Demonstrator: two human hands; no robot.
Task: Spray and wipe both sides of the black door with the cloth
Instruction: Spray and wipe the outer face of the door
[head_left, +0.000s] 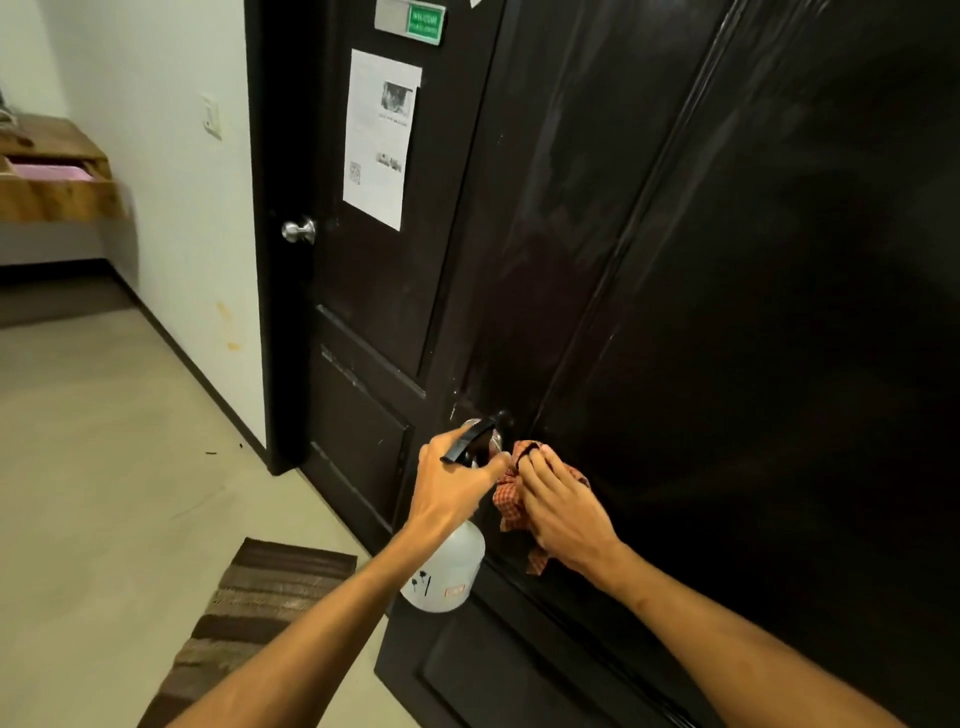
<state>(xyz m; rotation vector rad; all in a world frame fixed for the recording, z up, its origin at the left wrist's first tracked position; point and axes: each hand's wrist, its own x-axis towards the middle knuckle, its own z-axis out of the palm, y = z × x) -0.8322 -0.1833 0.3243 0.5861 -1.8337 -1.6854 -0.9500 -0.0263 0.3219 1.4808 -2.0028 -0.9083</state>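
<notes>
A black panelled door fills the right side of the view, swung towards me. My left hand grips the neck of a white spray bottle with a black trigger head, right beside the door's metal knob, which the hand partly hides. My right hand presses an orange checked cloth flat against the door face just right of the knob. The cloth bunches under my fingers and a corner hangs below my palm.
A second black door stands behind at the left with a silver knob, a white paper notice and a green sign. A striped brown mat lies on the floor. A wooden unit stands far left.
</notes>
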